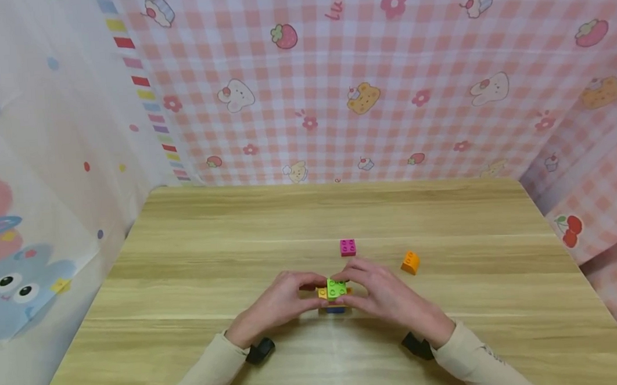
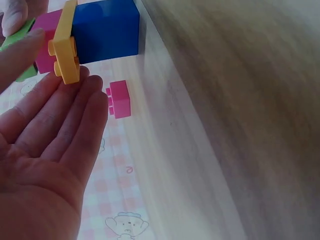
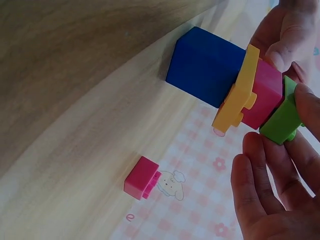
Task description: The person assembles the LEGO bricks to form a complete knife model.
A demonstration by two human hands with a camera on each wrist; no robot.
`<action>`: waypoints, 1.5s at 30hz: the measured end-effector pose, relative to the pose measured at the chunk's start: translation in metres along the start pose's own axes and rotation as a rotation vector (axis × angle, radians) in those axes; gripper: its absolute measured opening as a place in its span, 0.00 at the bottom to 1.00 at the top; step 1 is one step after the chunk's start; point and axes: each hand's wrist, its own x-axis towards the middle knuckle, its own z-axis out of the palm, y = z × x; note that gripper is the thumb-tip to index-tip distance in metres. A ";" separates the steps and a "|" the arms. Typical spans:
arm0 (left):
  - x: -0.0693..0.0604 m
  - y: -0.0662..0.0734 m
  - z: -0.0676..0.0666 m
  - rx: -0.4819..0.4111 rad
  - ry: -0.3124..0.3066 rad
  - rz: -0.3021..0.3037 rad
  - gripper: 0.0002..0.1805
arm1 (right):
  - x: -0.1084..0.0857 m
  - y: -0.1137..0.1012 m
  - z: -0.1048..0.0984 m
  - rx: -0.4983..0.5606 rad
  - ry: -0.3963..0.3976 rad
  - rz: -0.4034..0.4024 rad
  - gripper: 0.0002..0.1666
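A stack of toy building bricks stands on the table between both hands. It has a blue block (image 3: 205, 67) at the bottom, then a yellow plate (image 3: 237, 95), a pink brick (image 3: 263, 92) and a light green brick (image 1: 337, 287) on top. My left hand (image 1: 280, 301) holds the stack from the left, its thumb on the pink brick and fingertips by the yellow plate. From the right, my right hand (image 1: 390, 299) pinches the green brick between thumb and fingers. A narrow gap shows between green and pink at one edge; whether they are joined, I cannot tell.
A loose magenta brick (image 1: 348, 247) lies behind the stack on the wooden table (image 1: 211, 232). An orange brick with a curved side (image 1: 410, 263) lies to the right, beyond the right hand. A checked cloth (image 1: 337, 138) hangs along the back edge.
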 end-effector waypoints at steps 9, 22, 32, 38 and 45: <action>-0.006 0.003 -0.002 0.047 0.024 0.021 0.15 | 0.002 -0.005 0.003 0.012 0.002 0.017 0.20; -0.008 0.003 0.004 0.025 0.026 0.034 0.14 | -0.007 -0.005 0.009 0.042 0.036 0.055 0.21; -0.007 0.005 0.001 0.012 0.035 0.011 0.18 | -0.011 -0.001 0.006 0.102 0.021 0.184 0.26; -0.010 0.008 0.001 -0.022 0.125 0.047 0.18 | -0.015 0.000 0.002 0.102 0.000 0.270 0.37; -0.011 0.016 0.006 -0.038 0.185 0.099 0.21 | -0.018 0.003 -0.005 0.083 0.030 0.312 0.37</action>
